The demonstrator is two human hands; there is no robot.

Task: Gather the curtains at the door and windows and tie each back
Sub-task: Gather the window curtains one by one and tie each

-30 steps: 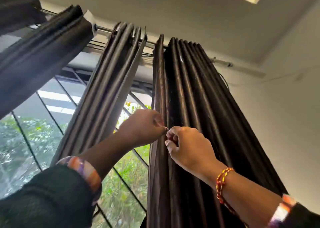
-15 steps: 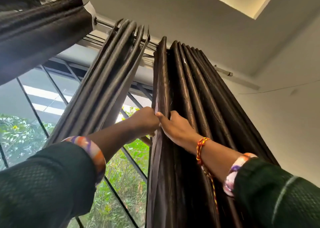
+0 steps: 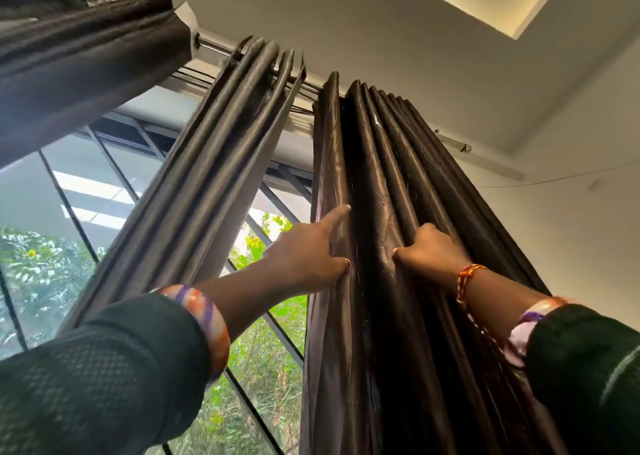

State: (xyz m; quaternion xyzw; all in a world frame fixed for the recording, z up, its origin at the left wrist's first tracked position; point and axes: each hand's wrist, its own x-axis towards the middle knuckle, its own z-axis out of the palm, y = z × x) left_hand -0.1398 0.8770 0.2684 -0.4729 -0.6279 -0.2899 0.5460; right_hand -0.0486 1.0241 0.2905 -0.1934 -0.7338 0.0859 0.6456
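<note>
A dark brown pleated curtain (image 3: 391,163) hangs from the metal rod (image 3: 213,46) at the right side of the window. My left hand (image 3: 308,252) holds its leftmost fold, thumb pressed on the front and index finger stretched up along the fold. My right hand (image 3: 433,248) grips a bunch of pleats a little further right, fingers curled into the fabric. A second gathered curtain panel (image 3: 214,163) hangs to the left. A third bunched curtain (image 3: 86,63) crosses the top left corner.
The barred window glass (image 3: 52,246) shows green foliage outside. A white wall (image 3: 571,246) stands just right of the curtain. The rod's end bracket (image 3: 453,144) juts out near the ceiling.
Both hands have risen and moved apart. My right hand has shifted right onto inner pleats, and my left index finger now lies along the edge fold.
</note>
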